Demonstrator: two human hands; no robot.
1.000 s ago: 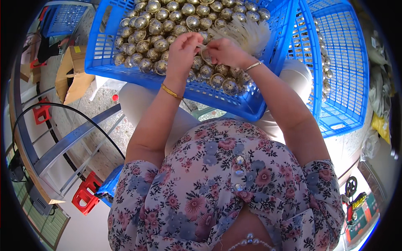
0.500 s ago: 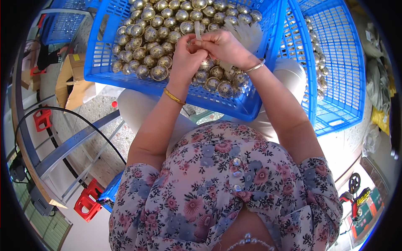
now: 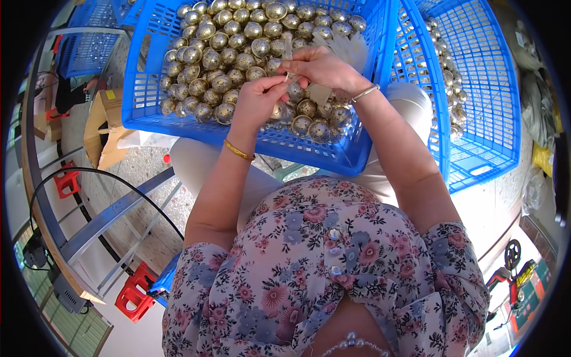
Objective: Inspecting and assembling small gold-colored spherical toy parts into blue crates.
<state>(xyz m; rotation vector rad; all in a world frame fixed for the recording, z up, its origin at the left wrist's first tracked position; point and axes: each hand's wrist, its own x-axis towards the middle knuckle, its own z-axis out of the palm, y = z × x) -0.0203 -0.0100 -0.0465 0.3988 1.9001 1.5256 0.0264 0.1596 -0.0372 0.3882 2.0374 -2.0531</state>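
1. At the far left, beyond the lap, a cardboard box (image 3: 104, 128) stands on the speckled floor, with a red stool (image 3: 66, 180) near it and a second red stool (image 3: 134, 294) lower down beside a grey metal frame (image 3: 104, 223).
2. A blue plastic crate (image 3: 196, 128) rests across the person's lap, its near wall toward the body. It is heaped with gold metal balls (image 3: 211, 59), most of them piled toward its far left corner and middle.
3. The left hand (image 3: 260, 98), with a gold bangle (image 3: 239, 150) at the wrist, hovers over the balls near the crate's near wall. Its thumb and forefinger are pinched narrow on a thin pale strip (image 3: 289, 59) that rises just above the fingertips.
4. The right hand (image 3: 324, 68), wearing a silver bracelet (image 3: 364, 93), meets the left from the right, fingers curled close. It appears to pinch the same strip from the other side, though the contact is too small to be certain.
5. The strip thus lies between the two hands, above the balls in the crate's middle, touching both sets of fingertips.
6. A bundle of pale strips (image 3: 351, 47) lies on the balls just behind the right hand, against the crate's right wall.
7. To the right, a second blue crate (image 3: 485, 119) stands tilted, with more gold balls along its left wall.
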